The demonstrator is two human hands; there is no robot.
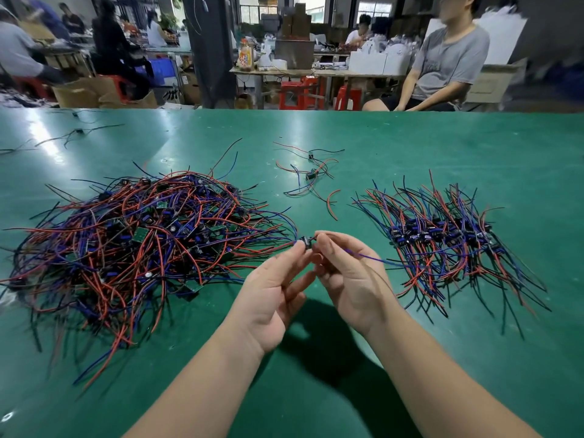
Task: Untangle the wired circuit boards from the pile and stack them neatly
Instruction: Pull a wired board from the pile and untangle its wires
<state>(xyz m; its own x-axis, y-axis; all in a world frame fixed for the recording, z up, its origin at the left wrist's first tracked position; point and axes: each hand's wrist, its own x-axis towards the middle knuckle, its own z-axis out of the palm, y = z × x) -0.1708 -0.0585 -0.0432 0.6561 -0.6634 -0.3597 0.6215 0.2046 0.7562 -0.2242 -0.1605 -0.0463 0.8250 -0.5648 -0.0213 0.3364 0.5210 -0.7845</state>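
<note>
Holding one small circuit board (306, 242) above the middle of the green table (316, 390), we pinch it from both sides. Our left hand (268, 298) grips its left end between thumb and fingertips, palm turned up. Our right hand (350, 279) nips the right end the same way, its other fingers loosely curled. Both hands are raised off the surface, closer to the near edge than the far one. A blue wire (373, 259) runs from the right hand off to the right, and the board's other leads trail left toward the tangled pile (142, 235). That pile is a broad heap of red, blue and black wires and green boards covering the left side of the table. Toward the right edge lies the sorted stack (448, 238), its boards lined up in a row with wires fanned toward and away from us. Farther back, between the two, a few loose boards (311, 175) lie with wires spread. Stray wired pieces (79, 131) lie near the far left corner. Beyond the far edge, a seated person in a grey shirt (442, 64) sits near red stools (297, 93).
</note>
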